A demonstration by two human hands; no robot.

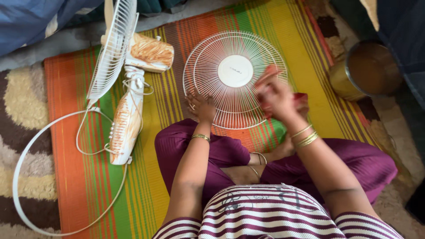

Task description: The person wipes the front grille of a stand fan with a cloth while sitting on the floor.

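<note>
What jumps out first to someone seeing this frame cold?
The round white fan grille lying flat on the striped mat, centre frame, with the left hand on its near rim and the blurred right hand over its right side holding something red. To the left lies the dismantled fan body with its rear grille and loose ring.

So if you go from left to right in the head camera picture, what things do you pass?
White ring → fan body → round fan grille → right hand → metal pot.
</note>
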